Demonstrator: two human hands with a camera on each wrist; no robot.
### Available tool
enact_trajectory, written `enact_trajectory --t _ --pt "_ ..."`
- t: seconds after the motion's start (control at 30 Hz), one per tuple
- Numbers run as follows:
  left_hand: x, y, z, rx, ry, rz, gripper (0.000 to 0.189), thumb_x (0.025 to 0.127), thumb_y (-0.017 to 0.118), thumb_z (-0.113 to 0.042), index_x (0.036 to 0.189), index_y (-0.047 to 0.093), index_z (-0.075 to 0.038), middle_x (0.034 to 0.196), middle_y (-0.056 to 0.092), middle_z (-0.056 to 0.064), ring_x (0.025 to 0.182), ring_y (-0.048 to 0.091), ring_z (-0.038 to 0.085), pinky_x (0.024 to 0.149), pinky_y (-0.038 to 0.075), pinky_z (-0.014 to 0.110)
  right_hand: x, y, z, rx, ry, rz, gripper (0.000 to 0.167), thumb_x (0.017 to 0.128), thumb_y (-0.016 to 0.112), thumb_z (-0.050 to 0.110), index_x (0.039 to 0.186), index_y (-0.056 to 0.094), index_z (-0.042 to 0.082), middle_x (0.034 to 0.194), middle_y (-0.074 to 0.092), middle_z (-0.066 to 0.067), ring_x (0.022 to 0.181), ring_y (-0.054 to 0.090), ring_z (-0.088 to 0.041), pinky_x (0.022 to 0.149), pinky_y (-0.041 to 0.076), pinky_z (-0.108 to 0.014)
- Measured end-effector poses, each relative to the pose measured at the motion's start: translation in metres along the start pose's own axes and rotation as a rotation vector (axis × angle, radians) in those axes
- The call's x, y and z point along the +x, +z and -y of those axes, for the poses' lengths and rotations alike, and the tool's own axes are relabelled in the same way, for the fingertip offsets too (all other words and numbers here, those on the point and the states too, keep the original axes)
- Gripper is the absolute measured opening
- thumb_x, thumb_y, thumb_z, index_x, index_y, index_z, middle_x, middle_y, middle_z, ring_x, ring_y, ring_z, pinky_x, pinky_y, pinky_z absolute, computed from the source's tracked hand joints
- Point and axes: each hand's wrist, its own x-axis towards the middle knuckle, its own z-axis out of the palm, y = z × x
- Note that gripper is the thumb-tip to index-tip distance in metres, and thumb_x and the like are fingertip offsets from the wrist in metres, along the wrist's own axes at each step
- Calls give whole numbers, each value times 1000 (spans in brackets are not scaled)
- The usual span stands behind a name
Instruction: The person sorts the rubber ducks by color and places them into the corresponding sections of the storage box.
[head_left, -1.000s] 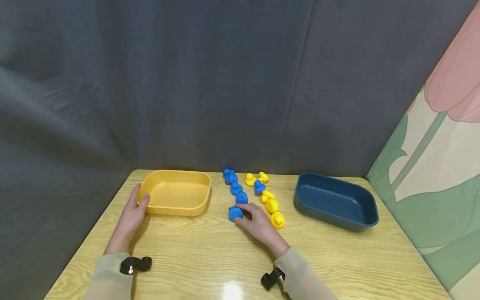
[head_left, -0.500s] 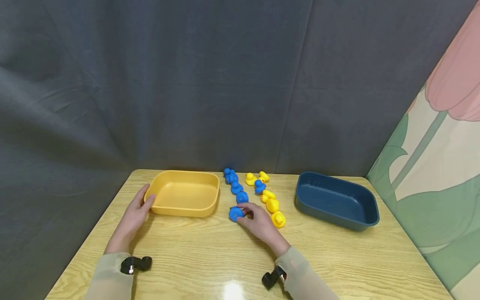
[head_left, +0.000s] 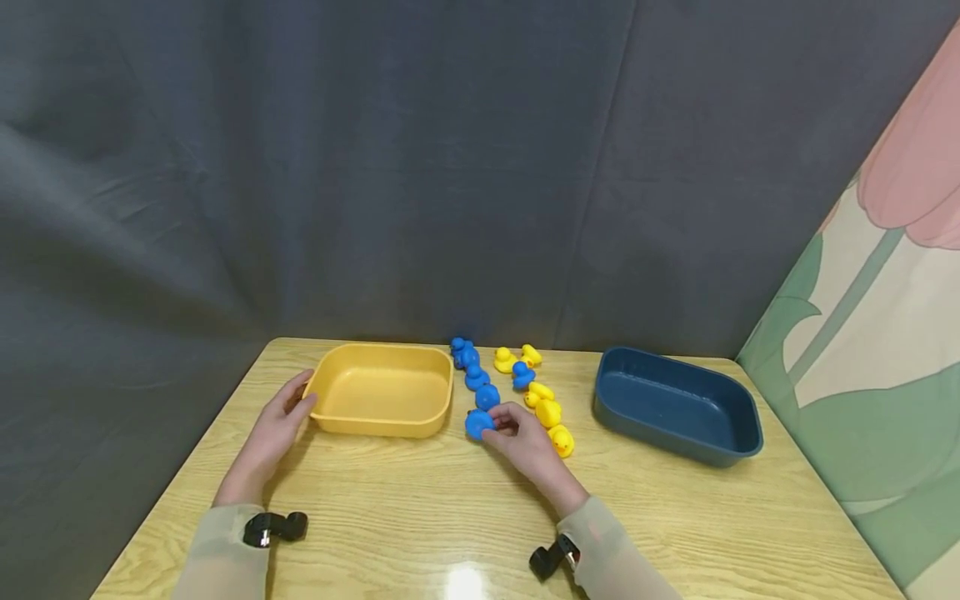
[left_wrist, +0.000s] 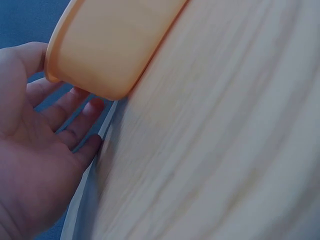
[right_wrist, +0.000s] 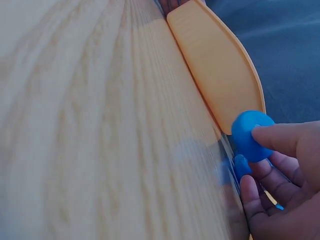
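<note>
My left hand (head_left: 276,423) grips the near-left end of a yellow plastic tray (head_left: 384,427). In the left wrist view the thumb goes over the rim of the tray (left_wrist: 95,60), while the other fingers lie loosely along its outer wall. My right hand (head_left: 531,446) pinches a blue rubber duck (head_left: 479,424) just right of that tray. The right wrist view has my thumb against the rounded side of the duck (right_wrist: 249,134). Behind it a row of several more blue ducks (head_left: 477,377) runs toward the far edge.
Several yellow rubber ducks (head_left: 548,413) form a second row on the wooden table (head_left: 405,508), with a lone blue duck (head_left: 522,376) among them. A dark blue tray (head_left: 660,435) stands at the right. A dark curtain (head_left: 435,183) hangs behind the table.
The yellow tray has slid right with my left hand at its end, and its right end now stands close to the blue ducks. My right hand has barely moved, keeping the blue duck.
</note>
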Motion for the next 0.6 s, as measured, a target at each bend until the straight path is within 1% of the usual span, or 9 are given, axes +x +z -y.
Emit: enact_trajectory --t 0.07,0.17,0.23,0.3,0.43,0.6 --pt "0 1 1 -17 3 3 71 120 51 -31 178 17 -11 181 18 22 167 13 46 132 18 64 0 0 2 13 0 -19 24 101 83 13 121 73 6 112 70 -5 102 64 -22 95 56 -38" --pt "-1 2 2 -31 -4 3 70 120 49 -32 179 15 -15 184 13 16 168 9 41 133 16 61 0 0 6 33 -7 -40 22 102 82 11 121 73 5 112 70 -6 104 64 -23 96 56 -37" --pt "-2 2 3 -36 -5 6 70 120 47 -31 179 13 -17 184 10 14 169 7 40 133 14 61 1 0 10 43 -24 -51 22 102 81 11 122 73 4 112 70 -7 104 64 -23 95 56 -37" --pt "-2 3 3 -40 -1 3 69 121 45 -30 180 12 -17 184 8 14 169 5 40 134 13 61 1 -1 15 60 -21 -61 22 103 81 10 122 73 4 111 70 -7 104 63 -23 93 56 -36" --pt "-4 7 3 -43 14 -6 67 121 42 -28 180 11 -18 185 8 14 169 3 41 134 9 62 3 -3 26 95 -10 -78 22 102 81 9 122 74 5 111 69 -7 103 62 -24 89 56 -33" --pt "-4 13 3 -55 14 -22 65 121 39 -32 180 12 -23 185 10 10 169 4 36 135 8 59 5 -4 36 106 -41 -94 24 103 80 9 124 73 3 115 71 -9 105 64 -24 92 57 -34"
